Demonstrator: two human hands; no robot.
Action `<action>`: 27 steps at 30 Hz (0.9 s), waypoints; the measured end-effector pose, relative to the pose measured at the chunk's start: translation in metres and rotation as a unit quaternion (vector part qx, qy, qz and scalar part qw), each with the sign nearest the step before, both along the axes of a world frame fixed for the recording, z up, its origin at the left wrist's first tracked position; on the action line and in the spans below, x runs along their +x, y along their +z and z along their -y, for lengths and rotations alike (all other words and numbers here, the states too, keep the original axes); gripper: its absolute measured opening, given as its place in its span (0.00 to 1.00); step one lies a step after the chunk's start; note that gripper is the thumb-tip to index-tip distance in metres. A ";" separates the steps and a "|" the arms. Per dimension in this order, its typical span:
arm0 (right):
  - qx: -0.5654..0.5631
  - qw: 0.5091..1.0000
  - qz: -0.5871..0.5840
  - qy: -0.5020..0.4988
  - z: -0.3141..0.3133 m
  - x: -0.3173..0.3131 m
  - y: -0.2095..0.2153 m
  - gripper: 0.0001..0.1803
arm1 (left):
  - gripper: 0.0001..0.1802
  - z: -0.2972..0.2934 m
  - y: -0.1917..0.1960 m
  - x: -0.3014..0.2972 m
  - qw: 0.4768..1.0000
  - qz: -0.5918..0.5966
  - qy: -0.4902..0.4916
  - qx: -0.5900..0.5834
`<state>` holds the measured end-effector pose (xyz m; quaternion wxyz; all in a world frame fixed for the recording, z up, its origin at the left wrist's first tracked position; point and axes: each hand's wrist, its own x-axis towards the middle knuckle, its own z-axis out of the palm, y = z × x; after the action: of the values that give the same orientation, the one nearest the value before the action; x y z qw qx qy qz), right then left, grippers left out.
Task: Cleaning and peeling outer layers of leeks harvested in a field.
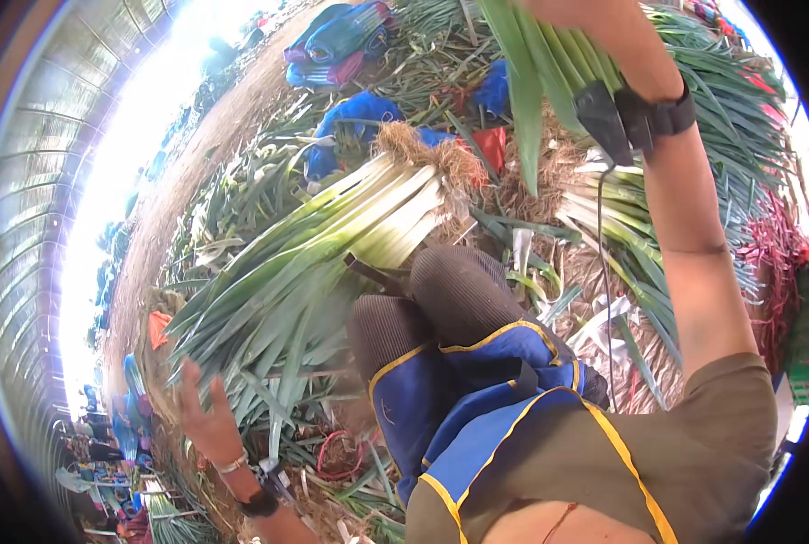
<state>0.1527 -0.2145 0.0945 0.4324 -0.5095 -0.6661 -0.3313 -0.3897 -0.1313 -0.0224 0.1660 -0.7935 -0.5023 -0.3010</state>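
Observation:
My left hand point(209, 417) is open with its fingers spread, just off the leaf tips of a large leek bundle point(341, 222) and holding nothing. That bundle lies in front of my knees, with white stems and brown roots toward the far right. At the top edge, my right hand point(575, 11) is closed around several green leek leaves point(536, 68); its fingertips are cut off by the frame. One leaf hangs down toward the roots below. Beneath my right wrist lies a second heap of leeks point(618, 213), partly hidden by my arm.
Blue netting point(355, 118) and a folded blue bundle point(336, 45) lie farther off among loose leaves. Red ties point(772, 263) hang at the right. A dark cable point(601, 272) runs down from my right wrist device. A red string loop point(341, 453) lies near my left forearm.

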 end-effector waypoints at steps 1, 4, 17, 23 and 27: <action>0.030 0.992 -0.113 0.046 0.000 -0.006 0.007 0.22 | 0.25 -0.001 0.022 0.047 0.994 -0.031 -0.075 0.080; 0.133 0.957 -0.196 0.169 -0.026 -0.004 0.009 0.20 | 0.29 -0.004 0.065 0.156 0.970 -0.003 -0.183 0.161; 0.153 0.517 -0.492 0.684 -0.096 -0.062 0.002 0.17 | 0.54 -0.032 0.144 0.332 0.949 -0.021 -0.261 0.176; 0.129 0.300 -0.574 0.751 -0.158 -0.010 -0.073 0.08 | 0.37 -0.099 0.151 0.258 0.948 -0.272 -0.115 0.119; 0.098 0.133 -0.850 0.501 -0.196 0.032 -0.164 0.17 | 0.37 -0.144 0.172 0.194 0.904 -0.418 -0.041 0.077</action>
<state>0.1843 -0.0190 -0.0699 0.8392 0.0267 0.0561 0.5402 -0.1960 0.0127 0.1498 0.4089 -0.8511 -0.3290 0.0135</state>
